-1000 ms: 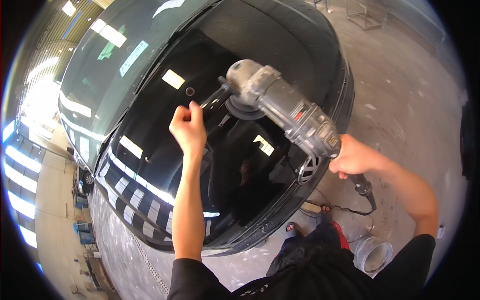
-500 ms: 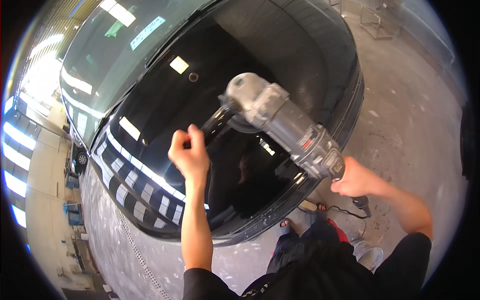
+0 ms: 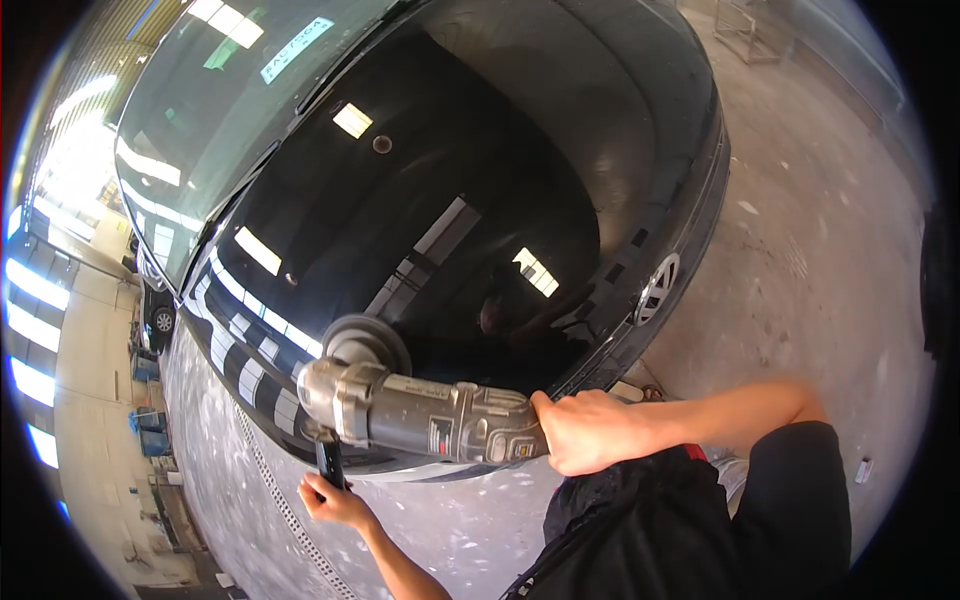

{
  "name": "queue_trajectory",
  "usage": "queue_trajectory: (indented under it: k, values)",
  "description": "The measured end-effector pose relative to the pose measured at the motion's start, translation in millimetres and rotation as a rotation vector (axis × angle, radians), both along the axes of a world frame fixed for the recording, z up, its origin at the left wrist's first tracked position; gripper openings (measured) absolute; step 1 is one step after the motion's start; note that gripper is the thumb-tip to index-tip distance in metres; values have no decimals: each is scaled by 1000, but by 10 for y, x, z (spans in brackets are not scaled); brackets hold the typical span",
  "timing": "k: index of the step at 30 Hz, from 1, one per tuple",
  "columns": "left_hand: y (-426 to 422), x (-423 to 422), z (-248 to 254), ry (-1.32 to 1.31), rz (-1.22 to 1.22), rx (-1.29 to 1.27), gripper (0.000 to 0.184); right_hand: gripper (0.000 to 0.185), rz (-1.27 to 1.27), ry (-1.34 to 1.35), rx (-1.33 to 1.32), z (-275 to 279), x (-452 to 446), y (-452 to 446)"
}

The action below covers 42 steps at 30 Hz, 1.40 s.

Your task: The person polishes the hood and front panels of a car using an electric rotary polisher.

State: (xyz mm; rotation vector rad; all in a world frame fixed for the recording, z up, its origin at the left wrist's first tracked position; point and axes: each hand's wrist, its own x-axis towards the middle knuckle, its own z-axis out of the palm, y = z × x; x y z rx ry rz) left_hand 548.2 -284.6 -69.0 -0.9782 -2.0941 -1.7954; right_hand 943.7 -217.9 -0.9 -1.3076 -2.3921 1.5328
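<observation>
A grey car polisher [image 3: 425, 412] lies across the view in both my hands, its head over the near left edge of the glossy black hood [image 3: 450, 170]. My right hand [image 3: 590, 432] is wrapped round the rear end of its body. The fingers of my left hand [image 3: 335, 503] are closed on the black side handle [image 3: 330, 464]. The round polishing pad [image 3: 368, 345] shows beyond the head, tilted so its edge faces me; whether it touches the hood I cannot tell.
The windshield [image 3: 220, 110] with a paper label rises at upper left. A round car badge [image 3: 657, 288] sits on the front edge. Blue bins [image 3: 150, 432] stand by the left wall, near another car [image 3: 157, 312]. A metal frame [image 3: 745, 35] stands at upper right.
The polisher has moved from above the middle of the hood down and left towards me, turning to lie nearly level across the view. Both hands have moved with it.
</observation>
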Motion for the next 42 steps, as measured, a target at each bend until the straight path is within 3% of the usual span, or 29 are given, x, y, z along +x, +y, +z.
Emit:
queue_trajectory:
  k: [1,5,7,13,15,16,19,23,27,30,33,36,39,42]
  values:
    - [-52,259,133,-140,28,-22,41,39,-10,3,-5,-17,40,-32]
    - [41,578,145,-182,13,-61,41,41,-32,-20,-51,-130,415,-186]
    - [226,684,123,239,-130,-81,39,42,-126,-42,-96,-195,689,-264]
    - [1128,1874,459,254,-500,-72,36,65,-430,-46,-130,-381,1533,-437]
    - [1463,2224,449,242,-623,-47,36,61,-564,-65,-77,-484,1829,-481]
    - [1621,2474,507,278,-658,-56,36,60,-688,94,-71,-599,1987,-508]
    - [2057,3229,653,322,-753,-64,38,56,-762,155,-70,-614,2461,-365]
    - [2462,3996,709,336,-844,-68,36,34,-906,333,-129,-748,2981,-207]
    - [2599,4305,638,346,-928,-74,35,23,-949,169,-213,-835,3203,-222]
    - [2467,4192,596,323,-942,-107,35,22,-965,156,-344,-972,3071,-327]
    - [2126,3813,549,336,-898,-59,40,23,-1008,206,-119,-1058,2643,-591]
    - [1708,3175,464,346,-842,-51,40,52,-936,235,-90,-1075,2176,-859]
    - [1211,2465,379,314,-749,-67,39,56,-880,192,22,-1224,1614,-1150]
    - [760,1678,176,296,-637,1,38,59,-773,100,-20,-1038,1038,-1327]
